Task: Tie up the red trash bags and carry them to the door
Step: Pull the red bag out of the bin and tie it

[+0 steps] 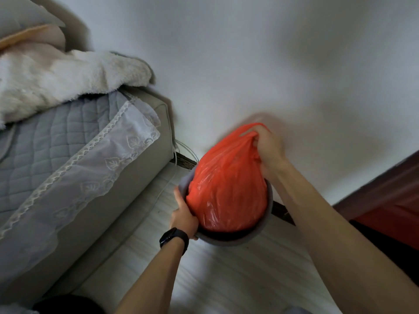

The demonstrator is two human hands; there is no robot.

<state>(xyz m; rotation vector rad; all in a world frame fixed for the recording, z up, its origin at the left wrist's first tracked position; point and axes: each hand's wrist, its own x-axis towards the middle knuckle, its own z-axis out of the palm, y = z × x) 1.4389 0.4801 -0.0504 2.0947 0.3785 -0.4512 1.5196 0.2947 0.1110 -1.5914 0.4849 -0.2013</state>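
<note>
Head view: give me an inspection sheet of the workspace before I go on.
Surface: pale striped floor, bare beside the bin.
Job's things: red trash bag, full, top gathered, partly lifted out of the grey bin; no knot visible.
Clutter: nothing seen on the floor.
Grippers: left hand holds the bin rim; right hand grips the bag's gathered top, blurred.
Cables: white cord by the wall behind the sofa.
Surroundings: grey sofa with lace cover and white fleece blanket; white wall.

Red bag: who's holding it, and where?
Right hand grips the red bag by its gathered top. Left hand holds the grey bin by its rim.
</note>
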